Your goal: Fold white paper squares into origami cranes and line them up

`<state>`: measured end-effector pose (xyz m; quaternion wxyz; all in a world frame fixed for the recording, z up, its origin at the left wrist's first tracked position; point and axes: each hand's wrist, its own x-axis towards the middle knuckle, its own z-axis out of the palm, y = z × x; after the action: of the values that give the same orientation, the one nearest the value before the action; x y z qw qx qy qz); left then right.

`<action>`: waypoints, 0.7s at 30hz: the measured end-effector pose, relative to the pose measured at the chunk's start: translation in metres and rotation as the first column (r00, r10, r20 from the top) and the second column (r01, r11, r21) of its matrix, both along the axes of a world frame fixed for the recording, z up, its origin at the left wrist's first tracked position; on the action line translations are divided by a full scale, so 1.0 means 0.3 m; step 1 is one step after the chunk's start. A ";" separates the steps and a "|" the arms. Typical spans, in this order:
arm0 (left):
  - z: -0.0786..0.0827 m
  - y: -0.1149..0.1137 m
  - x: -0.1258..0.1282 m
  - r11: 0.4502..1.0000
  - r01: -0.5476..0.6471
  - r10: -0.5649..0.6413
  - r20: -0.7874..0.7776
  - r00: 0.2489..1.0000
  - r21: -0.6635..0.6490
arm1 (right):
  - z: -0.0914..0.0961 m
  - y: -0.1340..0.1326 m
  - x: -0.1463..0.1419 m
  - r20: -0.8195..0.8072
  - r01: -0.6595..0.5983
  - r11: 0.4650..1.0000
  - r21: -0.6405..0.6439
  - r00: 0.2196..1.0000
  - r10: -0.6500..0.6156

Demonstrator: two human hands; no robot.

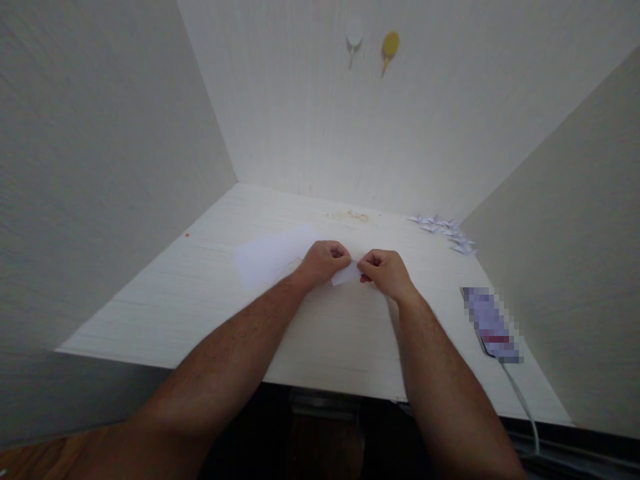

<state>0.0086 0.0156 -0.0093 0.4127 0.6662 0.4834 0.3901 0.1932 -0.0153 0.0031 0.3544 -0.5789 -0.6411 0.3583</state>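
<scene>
A small piece of white paper [345, 274] is held between my two hands over the middle of the table. My left hand [327, 261] pinches its left side between thumb and fingers. On the opposite side, my right hand [383, 268] grips the paper with closed fingertips. The fingers partly cover the paper, so its folds are hard to make out. Larger white paper [270, 257] lies flat on the table, just left of my left hand.
Several small folded white paper figures [445, 231] sit in the back right corner of the pale table [330, 353]. A phone [493, 327] with a cable [523, 400] lies at the right. Two hooks, one white [355, 33] and one yellow [391, 45], are on the back wall.
</scene>
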 end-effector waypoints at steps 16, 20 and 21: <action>0.009 -0.005 0.000 1.000 0.000 -0.001 0.128 0.992 0.003 | -0.011 -0.012 -0.037 -0.180 0.116 0.991 0.069 0.978 -0.102; 0.009 -0.006 0.002 0.997 0.077 -0.079 0.077 0.994 0.027 | -0.023 -0.014 -0.039 -0.049 0.095 0.984 0.148 0.995 -0.088; 0.009 -0.008 0.004 0.996 0.088 -0.089 0.060 0.994 0.030 | -0.023 -0.016 -0.042 -0.031 0.083 0.984 0.158 0.996 -0.079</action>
<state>0.0097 0.0132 -0.0066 0.4354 0.6801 0.4351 0.3982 0.1806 -0.0201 -0.0039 0.4217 -0.5698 -0.6391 0.2984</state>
